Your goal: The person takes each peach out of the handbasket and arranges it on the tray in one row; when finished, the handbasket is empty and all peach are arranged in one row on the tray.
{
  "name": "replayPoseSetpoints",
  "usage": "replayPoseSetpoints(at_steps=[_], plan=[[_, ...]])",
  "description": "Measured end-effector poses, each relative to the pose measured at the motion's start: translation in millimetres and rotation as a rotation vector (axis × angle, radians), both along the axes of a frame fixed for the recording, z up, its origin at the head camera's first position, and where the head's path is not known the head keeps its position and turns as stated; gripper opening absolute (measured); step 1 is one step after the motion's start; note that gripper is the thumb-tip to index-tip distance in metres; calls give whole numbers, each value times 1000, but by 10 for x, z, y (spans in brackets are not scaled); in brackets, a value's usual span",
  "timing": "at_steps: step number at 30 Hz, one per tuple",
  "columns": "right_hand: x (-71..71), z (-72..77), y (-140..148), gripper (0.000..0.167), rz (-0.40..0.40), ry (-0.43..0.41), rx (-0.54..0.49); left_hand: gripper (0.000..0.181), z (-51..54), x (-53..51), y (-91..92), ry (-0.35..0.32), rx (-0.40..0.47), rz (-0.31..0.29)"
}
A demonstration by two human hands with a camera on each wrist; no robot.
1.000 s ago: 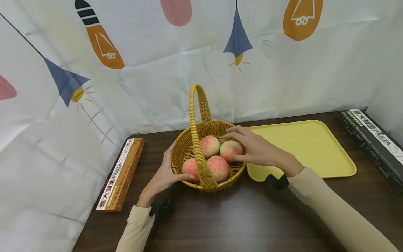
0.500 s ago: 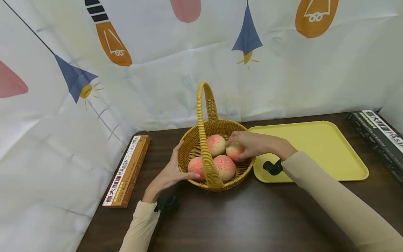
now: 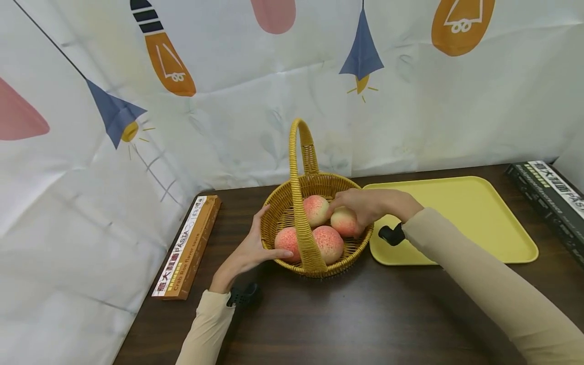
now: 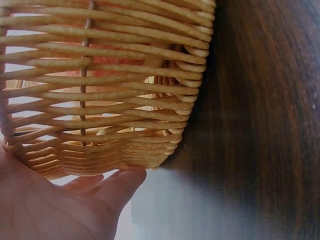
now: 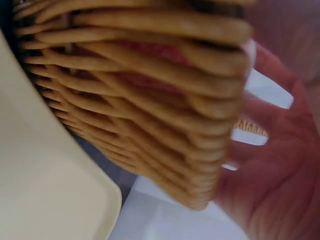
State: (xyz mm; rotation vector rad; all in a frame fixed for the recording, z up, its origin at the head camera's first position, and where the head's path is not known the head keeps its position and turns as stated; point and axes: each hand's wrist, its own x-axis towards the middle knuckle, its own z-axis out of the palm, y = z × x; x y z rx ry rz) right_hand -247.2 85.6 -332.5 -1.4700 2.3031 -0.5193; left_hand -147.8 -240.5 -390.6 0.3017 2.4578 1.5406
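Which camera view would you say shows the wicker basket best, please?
The head view: it shows the wicker basket nearly whole, with its handle and the four peaches inside. The left wrist view shows only a close-up of its woven side, and so does the right wrist view, though slightly blurred.

The right hand (image 5: 282, 170) curves around the basket (image 5: 125, 87) rim; a pink peach (image 5: 155, 50) shows through gaps; a pale tray (image 5: 50, 165) sits beside.
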Motion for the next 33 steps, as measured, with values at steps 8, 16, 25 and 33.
replayPoseSetpoints(at_steps=[8,16,25,33], plan=[[88,38,200,59,-122,69,-203,133,14,-29,29,-1,-11,2],[177,347,702,69,-346,13,-489,131,19,-39,17,-18,16,-14],[242,299,1223,76,-481,27,-570,132,27,-18,2,-12,2,-3],[199,-5,1390,67,-425,-94,-352,133,5,-19,-1,-7,13,-9]])
